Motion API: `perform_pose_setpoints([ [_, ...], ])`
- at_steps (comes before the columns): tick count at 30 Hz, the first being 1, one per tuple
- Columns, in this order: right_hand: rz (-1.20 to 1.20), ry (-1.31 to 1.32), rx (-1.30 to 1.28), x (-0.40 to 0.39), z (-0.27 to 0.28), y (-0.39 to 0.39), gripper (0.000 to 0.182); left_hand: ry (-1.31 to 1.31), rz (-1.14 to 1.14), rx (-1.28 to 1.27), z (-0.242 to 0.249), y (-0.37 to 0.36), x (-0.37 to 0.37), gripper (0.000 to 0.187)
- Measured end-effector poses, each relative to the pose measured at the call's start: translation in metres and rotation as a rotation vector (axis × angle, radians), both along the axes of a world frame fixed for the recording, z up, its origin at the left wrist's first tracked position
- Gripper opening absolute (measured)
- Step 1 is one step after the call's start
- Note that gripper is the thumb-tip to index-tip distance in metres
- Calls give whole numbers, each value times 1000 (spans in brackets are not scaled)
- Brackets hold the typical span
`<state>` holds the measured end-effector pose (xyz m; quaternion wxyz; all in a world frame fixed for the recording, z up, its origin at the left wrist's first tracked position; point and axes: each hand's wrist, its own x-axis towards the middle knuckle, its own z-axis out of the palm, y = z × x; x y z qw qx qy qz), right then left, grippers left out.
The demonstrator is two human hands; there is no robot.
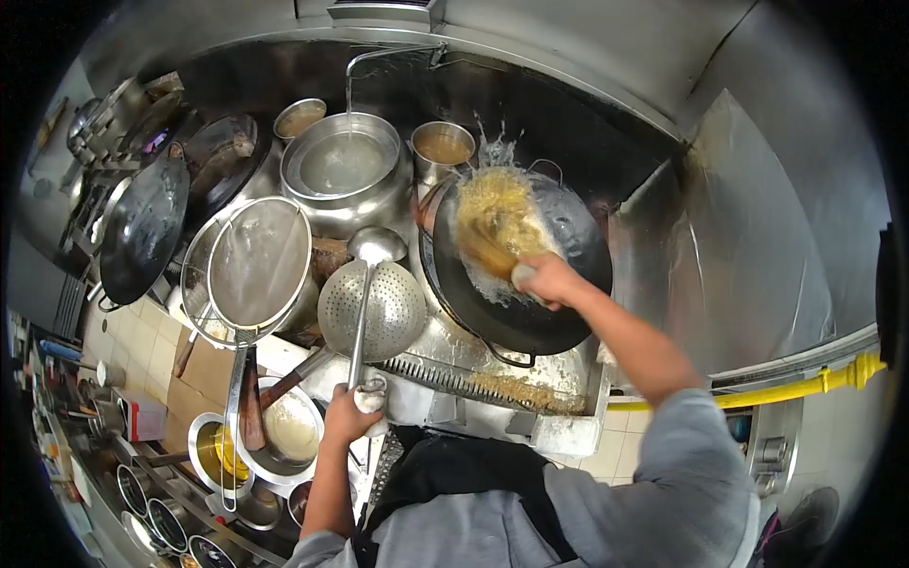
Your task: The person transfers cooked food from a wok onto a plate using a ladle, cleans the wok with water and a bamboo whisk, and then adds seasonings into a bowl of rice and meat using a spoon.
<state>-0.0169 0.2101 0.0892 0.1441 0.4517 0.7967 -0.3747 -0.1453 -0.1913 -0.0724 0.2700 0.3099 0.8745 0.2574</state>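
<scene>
My right hand (549,282) is closed round the handle of a brush (490,254), whose bristles are blurred over the dark wok (540,327). Water splashes up at the wok's far side around the brush head. My left hand (352,415) grips the lower part of a long-handled ladle (377,244) together with a pale cloth (370,395). The ladle's bowl rests at the top edge of a perforated strainer (372,310), and its handle crosses the strainer's holes.
Behind, a faucet (349,80) runs into a large steel pot (312,197), with smaller pots (443,147) beside it. Mesh sieves (258,260) and another wok (144,232) are at left. Bowls (284,426) stand at lower left; a yellow pipe (795,388) runs at right.
</scene>
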Motion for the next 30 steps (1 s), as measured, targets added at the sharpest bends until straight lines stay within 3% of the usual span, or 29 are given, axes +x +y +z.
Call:
perform_pose_setpoints([
  [1,-8,-1,0,14,12,1,62,146,-45,95,10,-4,3,56],
  [3,626,-191,389,50,25,23,52,362,-74,190,37,-12,13,47],
  [5,655,-445,508,51,-9,78,41,63,35,416,47,-14,20,51],
  [6,469,-453,621,32,9,71,31,-398,300,455,62,-10,29,58],
  [7,324,-343,684,16,7,79,26,-654,247,591,58,-9,26,64],
  [9,579,-405,654,0,-41,125,29,-1019,443,886,78,20,45,61],
  [10,332,-286,499,-11,-31,97,31,-1174,464,929,65,27,45,67],
  [11,78,-168,333,-5,-16,72,33,-1285,456,958,56,31,48,59],
  [13,183,-246,282,32,26,30,35,-1389,563,966,40,43,57,49],
  [15,305,-324,223,51,32,33,38,-1507,754,905,31,51,72,44],
  [17,746,-446,512,67,24,71,43,-1382,778,670,26,76,82,33],
  [19,569,-488,583,40,22,94,44,-1442,737,638,20,104,96,26],
  [21,199,-258,497,7,1,108,38,-1451,767,641,21,136,113,19],
  [23,1,102,151,2,-33,93,38,-1584,609,674,12,162,118,25],
  [25,313,89,368,11,-100,75,50,-1561,619,522,60,192,129,30],
  [26,299,93,371,28,-86,59,50,-1588,529,529,56,205,131,31],
  [28,498,36,453,70,-21,21,36,-1514,578,464,44,233,139,28],
  [30,576,-346,455,81,4,51,38,-1452,588,396,14,247,145,28],
])
